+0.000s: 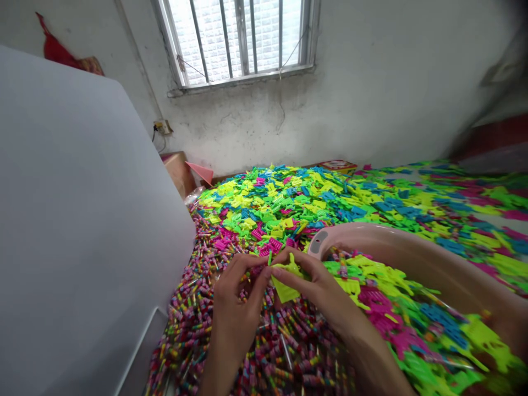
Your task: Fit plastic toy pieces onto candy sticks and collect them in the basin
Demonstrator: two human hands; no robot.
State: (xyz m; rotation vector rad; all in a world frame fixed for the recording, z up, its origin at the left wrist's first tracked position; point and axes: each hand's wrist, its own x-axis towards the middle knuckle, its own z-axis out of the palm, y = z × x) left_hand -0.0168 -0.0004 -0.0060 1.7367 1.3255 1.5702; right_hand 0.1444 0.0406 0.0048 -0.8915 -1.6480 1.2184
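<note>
Both hands meet over a heap of small striped tubes [289, 352]. My right hand [307, 275] grips a yellow plastic piece [286, 289] with a flat lower part. The fingers of my left hand [239, 289] are pinched together at its left side, beside a small green tip; what they hold is too small to make out. To the right, a pink basin [396, 235] contains yellow, green, pink and blue plastic pieces along with some striped tubes.
A large pile of bright plastic pieces [289, 201] spreads behind my hands and to the right. At the left stands a big white panel [82, 220]. A cardboard box [179, 173] is near the wall, below a barred window [243, 38].
</note>
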